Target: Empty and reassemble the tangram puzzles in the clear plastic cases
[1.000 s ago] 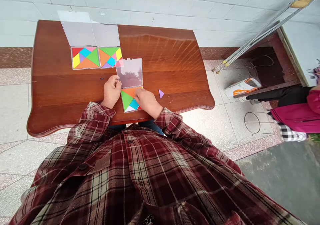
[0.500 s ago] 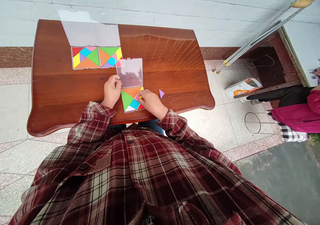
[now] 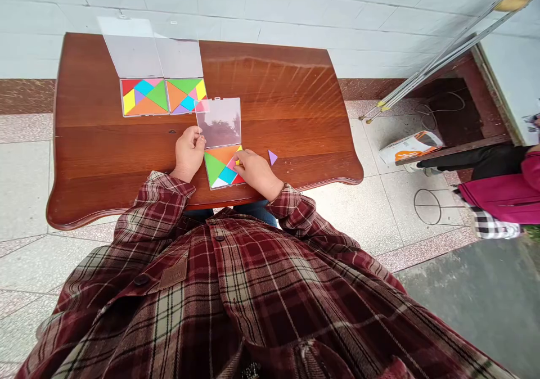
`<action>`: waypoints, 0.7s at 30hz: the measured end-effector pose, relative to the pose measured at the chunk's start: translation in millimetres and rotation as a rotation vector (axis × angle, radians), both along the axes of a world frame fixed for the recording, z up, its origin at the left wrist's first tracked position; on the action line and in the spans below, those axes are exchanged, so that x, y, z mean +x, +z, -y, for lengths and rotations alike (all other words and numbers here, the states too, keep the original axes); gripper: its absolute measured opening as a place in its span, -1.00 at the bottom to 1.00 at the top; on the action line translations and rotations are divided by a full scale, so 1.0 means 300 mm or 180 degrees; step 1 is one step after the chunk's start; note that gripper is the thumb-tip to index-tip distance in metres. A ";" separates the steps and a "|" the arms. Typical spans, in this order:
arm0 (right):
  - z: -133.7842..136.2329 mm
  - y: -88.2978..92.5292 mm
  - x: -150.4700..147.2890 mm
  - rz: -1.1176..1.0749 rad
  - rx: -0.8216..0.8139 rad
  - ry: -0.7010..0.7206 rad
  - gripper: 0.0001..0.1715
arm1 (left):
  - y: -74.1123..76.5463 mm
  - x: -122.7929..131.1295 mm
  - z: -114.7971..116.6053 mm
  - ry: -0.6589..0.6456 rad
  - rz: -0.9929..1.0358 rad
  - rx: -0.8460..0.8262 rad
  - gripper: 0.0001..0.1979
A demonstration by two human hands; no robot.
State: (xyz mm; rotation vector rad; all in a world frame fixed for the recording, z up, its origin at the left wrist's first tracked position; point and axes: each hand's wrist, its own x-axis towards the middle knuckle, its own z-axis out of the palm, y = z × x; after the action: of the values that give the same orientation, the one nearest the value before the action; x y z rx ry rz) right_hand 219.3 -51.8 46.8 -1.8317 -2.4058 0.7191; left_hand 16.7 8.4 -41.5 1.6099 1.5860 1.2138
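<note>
The open clear-plastic tangram case (image 3: 218,184) on the brown wooden table (image 3: 295,109) shows six coloured pieces (image 3: 214,167) seated and one white gap (image 3: 219,182) near six o'clock; a small purple triangle (image 3: 272,157) lies loose at three. The left hand (image 3: 189,154) pinches the transparent lid's (image 3: 220,121) edge; the right hand (image 3: 257,172) touches the yellow piece (image 3: 237,162), grip unclear. Two cases (image 3: 139,55) toward eleven look full. Print on the orange-white bag (image 3: 413,146) is illegible.
</note>
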 end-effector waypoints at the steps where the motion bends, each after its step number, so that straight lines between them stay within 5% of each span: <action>1: 0.003 0.004 0.005 0.0028 -0.0012 0.0026 -0.73 | 0.001 0.000 0.001 -0.0001 0.0003 -0.0010 -0.76; 21: 0.000 -0.019 0.010 -0.0141 -0.0032 -0.0109 -0.73 | 0.013 0.000 0.007 0.0028 0.0049 -0.0019 -0.78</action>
State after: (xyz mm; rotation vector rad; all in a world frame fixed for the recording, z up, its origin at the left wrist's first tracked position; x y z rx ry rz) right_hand 222.2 -51.8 41.0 -1.8356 -2.3422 0.7621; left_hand 16.5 6.2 -37.6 1.5876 1.5872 1.2219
